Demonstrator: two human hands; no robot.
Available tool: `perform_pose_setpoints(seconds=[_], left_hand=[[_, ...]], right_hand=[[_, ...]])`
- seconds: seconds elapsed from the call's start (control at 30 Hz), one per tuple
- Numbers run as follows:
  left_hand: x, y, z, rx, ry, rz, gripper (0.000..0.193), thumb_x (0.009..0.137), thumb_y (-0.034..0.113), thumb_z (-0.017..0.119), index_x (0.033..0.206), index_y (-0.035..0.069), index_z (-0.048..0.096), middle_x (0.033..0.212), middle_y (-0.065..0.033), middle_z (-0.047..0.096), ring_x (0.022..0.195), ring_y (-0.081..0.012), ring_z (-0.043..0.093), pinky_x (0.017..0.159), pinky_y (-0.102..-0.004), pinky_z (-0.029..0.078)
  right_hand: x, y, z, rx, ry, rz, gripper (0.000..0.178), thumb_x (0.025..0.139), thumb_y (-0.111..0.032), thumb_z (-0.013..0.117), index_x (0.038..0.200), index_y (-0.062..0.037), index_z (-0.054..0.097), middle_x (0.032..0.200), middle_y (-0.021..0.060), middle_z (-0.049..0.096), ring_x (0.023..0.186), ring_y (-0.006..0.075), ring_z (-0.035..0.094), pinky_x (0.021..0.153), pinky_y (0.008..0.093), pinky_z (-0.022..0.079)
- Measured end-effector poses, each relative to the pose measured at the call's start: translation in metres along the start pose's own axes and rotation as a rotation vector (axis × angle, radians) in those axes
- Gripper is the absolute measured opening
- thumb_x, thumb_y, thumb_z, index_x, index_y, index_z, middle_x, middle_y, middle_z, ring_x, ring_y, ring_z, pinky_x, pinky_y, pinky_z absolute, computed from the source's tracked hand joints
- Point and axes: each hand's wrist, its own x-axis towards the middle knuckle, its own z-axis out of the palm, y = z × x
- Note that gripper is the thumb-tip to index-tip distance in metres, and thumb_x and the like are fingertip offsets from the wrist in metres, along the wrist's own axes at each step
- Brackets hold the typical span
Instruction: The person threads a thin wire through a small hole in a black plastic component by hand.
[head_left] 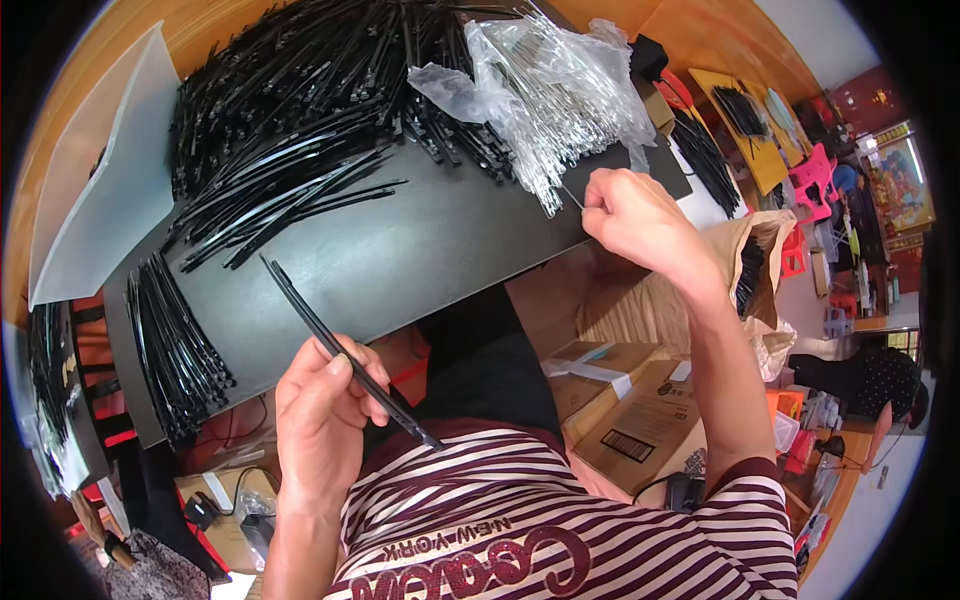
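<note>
My left hand point(325, 400) is closed around a slim black rod-like piece point(325, 335), held slantwise in front of the table edge. It looks like plastic, but its exact kind is unclear. Over the table's right side, my right hand point(640, 222) pinches a thin metal wire point(572, 197). Just beyond those fingers, many similar silvery wires point(548, 130) spill from a crumpled clear plastic bag point(600, 65). A large heap of black rod-like pieces point(290, 80) covers the back of the dark table point(370, 255). At its left end lies a bundle of such pieces point(178, 345).
A translucent panel point(115, 180) stands at the left. To the right are an open brown paper bag point(650, 310) with black pieces inside, and cardboard boxes point(640, 420) below the table edge. One person point(870, 385) is at far right, another point(150, 560) at lower left.
</note>
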Motion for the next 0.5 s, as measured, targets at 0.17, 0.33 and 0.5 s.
perform_pose_setpoints(seconds=[0.17, 0.33, 0.5], left_hand=[[0.001, -0.004, -0.003, -0.007, 0.008, -0.010, 0.016, 0.089, 0.018, 0.051, 0.090, 0.001, 0.050, 0.078, -0.0100, 0.055, 0.056, -0.0146, 0.052, 0.050, -0.0242, 0.044], [0.003, -0.005, 0.000, 0.002, 0.002, -0.006, 0.016, 0.089, 0.017, 0.051, 0.089, 0.002, 0.050, 0.077, -0.0100, 0.055, 0.056, -0.0145, 0.052, 0.050, -0.0240, 0.045], [0.004, -0.009, 0.002, 0.038, 0.007, -0.009, 0.016, 0.088, 0.018, 0.051, 0.088, 0.002, 0.050, 0.076, -0.0097, 0.054, 0.054, -0.0138, 0.051, 0.049, -0.0233, 0.044]], right_hand=[[-0.016, 0.001, -0.013, -0.024, -0.062, 0.093, 0.017, 0.070, -0.007, 0.051, 0.081, 0.0061, 0.055, 0.075, 0.0274, 0.058, 0.077, 0.0425, 0.058, 0.070, 0.0455, 0.044], [-0.034, 0.005, -0.011, 0.105, -0.089, 0.027, 0.013, 0.075, -0.007, 0.053, 0.083, 0.0035, 0.054, 0.072, 0.0245, 0.059, 0.075, 0.0421, 0.058, 0.067, 0.0454, 0.044], [-0.053, 0.002, -0.005, 0.108, -0.075, 0.007, 0.016, 0.082, -0.014, 0.055, 0.084, 0.0022, 0.056, 0.070, 0.0220, 0.059, 0.073, 0.0405, 0.058, 0.066, 0.0450, 0.044]])
